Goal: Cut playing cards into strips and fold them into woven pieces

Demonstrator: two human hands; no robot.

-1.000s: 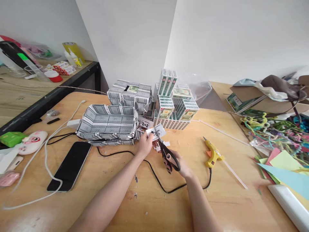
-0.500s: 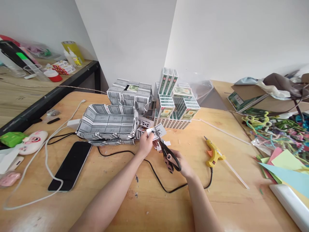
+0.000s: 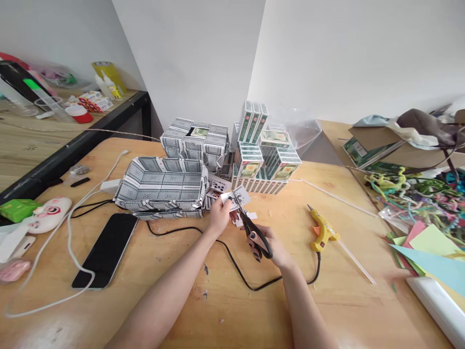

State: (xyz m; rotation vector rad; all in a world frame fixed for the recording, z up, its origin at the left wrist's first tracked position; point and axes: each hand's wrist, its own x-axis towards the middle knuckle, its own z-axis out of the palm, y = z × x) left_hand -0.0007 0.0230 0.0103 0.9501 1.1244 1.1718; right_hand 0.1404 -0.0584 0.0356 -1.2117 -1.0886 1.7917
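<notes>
My left hand (image 3: 220, 215) pinches a playing card (image 3: 244, 195) above the table. A pair of black-handled scissors (image 3: 248, 224) is in my right hand (image 3: 271, 246), with fingers through the loops. Its blades lie across the card. White card scraps (image 3: 251, 215) rest just beneath. Left of my hands stands an open tray built of folded playing cards (image 3: 163, 179), and behind it a box of the same make (image 3: 196, 140). Loose playing cards (image 3: 218, 184) lie between the tray and the stacked card packs (image 3: 249, 162).
A yellow hot glue gun (image 3: 321, 228) lies to the right, its black cord running under my forearms. A phone (image 3: 105, 252) and white cable (image 3: 69, 232) are at left. Coloured paper (image 3: 432, 247) and pipe cleaners (image 3: 410, 194) crowd the right edge.
Almost nothing differs. The card and scissors hold nearly the same place, with the blades still across the card.
</notes>
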